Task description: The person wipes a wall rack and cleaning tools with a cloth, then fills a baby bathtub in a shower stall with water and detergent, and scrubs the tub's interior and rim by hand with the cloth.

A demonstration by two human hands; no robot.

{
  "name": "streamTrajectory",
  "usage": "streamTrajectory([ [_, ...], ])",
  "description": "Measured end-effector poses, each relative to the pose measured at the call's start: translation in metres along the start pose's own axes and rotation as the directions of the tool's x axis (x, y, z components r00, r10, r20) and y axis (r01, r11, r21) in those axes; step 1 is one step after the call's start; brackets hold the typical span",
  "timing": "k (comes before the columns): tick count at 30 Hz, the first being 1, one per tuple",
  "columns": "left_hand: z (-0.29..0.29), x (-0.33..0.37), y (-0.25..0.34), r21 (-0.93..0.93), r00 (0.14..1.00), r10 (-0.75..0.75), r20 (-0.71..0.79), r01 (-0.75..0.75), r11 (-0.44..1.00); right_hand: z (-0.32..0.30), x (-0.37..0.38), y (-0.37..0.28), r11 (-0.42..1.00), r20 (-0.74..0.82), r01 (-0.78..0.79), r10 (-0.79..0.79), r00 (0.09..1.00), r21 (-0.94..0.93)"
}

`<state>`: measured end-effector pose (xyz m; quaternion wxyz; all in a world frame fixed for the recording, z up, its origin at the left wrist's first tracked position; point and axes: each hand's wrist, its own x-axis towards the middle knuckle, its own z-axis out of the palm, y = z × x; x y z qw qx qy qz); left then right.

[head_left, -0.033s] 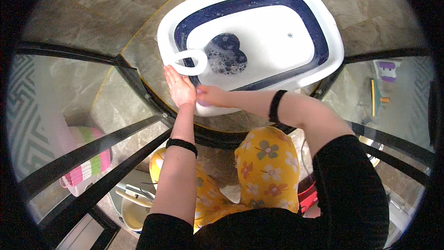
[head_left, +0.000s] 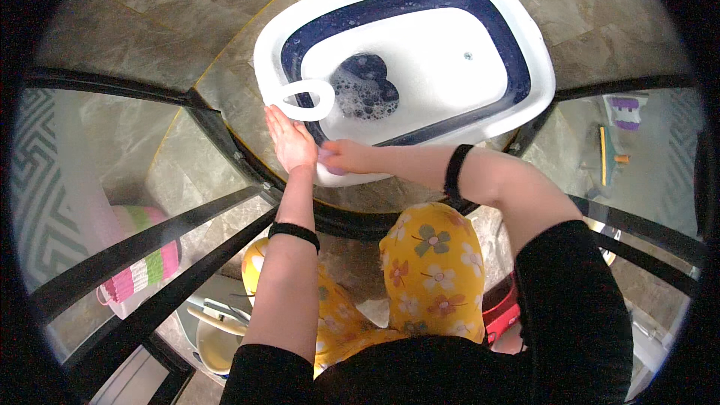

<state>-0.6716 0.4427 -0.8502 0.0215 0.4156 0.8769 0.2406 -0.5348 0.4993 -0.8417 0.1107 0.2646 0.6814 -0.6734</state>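
Observation:
A white tub (head_left: pixel 525 37) with a dark blue inner band stands on the floor in front of me. My left hand (head_left: pixel 292 139) lies flat on its near left rim, fingers stretched out, just below a white oval loop (head_left: pixel 324 105). Close beside the left wrist, my right hand (head_left: pixel 349 156) is closed on a small light-purple thing (head_left: pixel 331 163) held against the rim; its kind cannot be made out. Inside the tub, at the left, a dark patch (head_left: pixel 365 86) is partly covered with foam.
Black-framed panels flank me, with a dark curved sill (head_left: pixel 352 226) between me and the tub. A pink, green and white striped thing (head_left: pixel 142 277) and a cream bowl (head_left: pixel 217 349) are at lower left. A red thing (head_left: pixel 501 315) lies right of my knee; a yellow-edged squeegee-like tool (head_left: pixel 606 156) is farther right.
My right forearm has shifted slightly to the right, with the purple thing still in the hand. My left hand stays flat on the rim.

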Motion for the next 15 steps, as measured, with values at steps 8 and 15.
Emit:
streamTrajectory([
  [8,-0.007,0.002,0.012,-0.092,0.966,-0.208,0.155,0.224,0.97,-0.019,-0.075,0.01,0.631,-0.102,-0.05,-0.047,0.994,-0.774],
  [15,0.022,0.016,-0.04,-0.413,0.988,-0.051,0.148,0.109,0.904,0.058,-0.01,0.0,0.278,-0.044,0.106,-0.484,0.874,-0.955],
])
